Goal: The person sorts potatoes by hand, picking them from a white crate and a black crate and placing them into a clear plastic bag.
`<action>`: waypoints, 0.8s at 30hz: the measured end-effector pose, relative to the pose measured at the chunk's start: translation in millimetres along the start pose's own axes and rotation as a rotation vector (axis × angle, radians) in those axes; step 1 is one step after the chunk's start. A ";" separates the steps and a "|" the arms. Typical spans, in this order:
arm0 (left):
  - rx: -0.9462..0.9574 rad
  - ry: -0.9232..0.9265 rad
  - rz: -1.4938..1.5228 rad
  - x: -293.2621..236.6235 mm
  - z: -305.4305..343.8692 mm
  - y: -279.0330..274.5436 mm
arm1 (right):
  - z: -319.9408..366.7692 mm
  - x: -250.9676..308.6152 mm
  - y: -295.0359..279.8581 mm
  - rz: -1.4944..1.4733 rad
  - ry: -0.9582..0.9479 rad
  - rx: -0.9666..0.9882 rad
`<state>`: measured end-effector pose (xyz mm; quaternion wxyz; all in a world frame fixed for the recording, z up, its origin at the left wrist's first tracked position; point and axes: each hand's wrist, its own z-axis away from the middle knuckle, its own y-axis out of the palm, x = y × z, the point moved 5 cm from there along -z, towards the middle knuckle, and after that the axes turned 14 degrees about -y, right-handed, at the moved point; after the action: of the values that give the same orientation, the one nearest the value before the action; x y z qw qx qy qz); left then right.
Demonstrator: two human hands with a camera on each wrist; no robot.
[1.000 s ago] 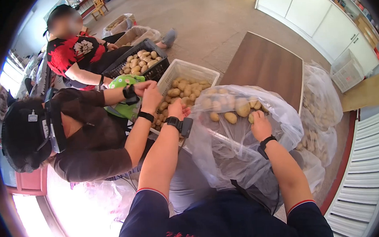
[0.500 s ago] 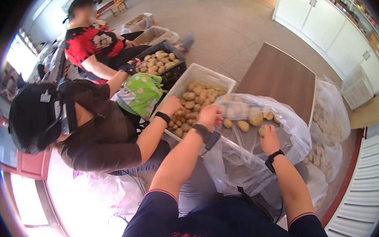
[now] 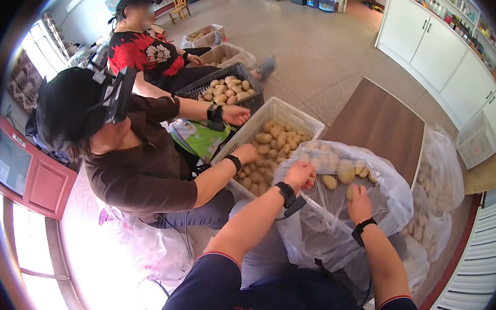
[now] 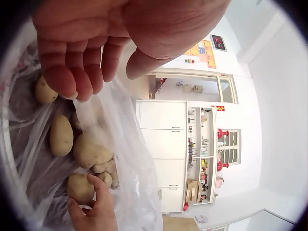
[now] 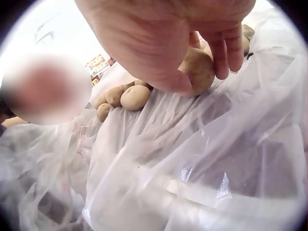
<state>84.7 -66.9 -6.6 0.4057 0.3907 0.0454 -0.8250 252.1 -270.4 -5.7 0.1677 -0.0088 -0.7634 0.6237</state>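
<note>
My right hand (image 3: 360, 206) grips a potato (image 5: 198, 71) between thumb and fingers, low over a clear plastic bag (image 3: 395, 194). Several other potatoes lie in the bag, among them an oval one (image 4: 61, 135) and a big round one (image 3: 345, 172). Over the bag's left side, beside the crate, hangs my left hand (image 3: 300, 176); in the left wrist view its fingers are loosely bent, with nothing in them. A white crate (image 3: 308, 119) full of potatoes stands to the left, partly under the bag's edge.
A person in a brown shirt (image 3: 141, 167) sits at the left, both hands near the white crate. Beyond are a black crate (image 3: 254, 100) of potatoes and a second person (image 3: 151, 53). A brown board (image 3: 377, 124) lies behind the bag; filled bags (image 3: 440, 183) stand at the right.
My left hand has moved right, from over the white crate to the bag's left edge. My right hand still holds a potato. The neighbour's hands have drawn apart. The head view has shifted.
</note>
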 end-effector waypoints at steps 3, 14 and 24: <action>0.003 0.011 0.010 -0.1 0.8 -0.2 | 1.1 12.6 -2.5 -0.040 0.020 0.041; -0.037 0.001 -0.044 -0.4 3.9 0.8 | 16.0 -8.3 38.1 -0.337 0.164 0.043; 0.011 -0.064 -0.134 5.2 4.2 12.4 | 2.0 21.9 49.0 -1.808 0.733 0.120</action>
<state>89.0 -80.1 -4.2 0.3485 0.3624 0.0538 -0.8627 221.4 -256.5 -47.5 0.8097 0.3951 -0.3501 0.2564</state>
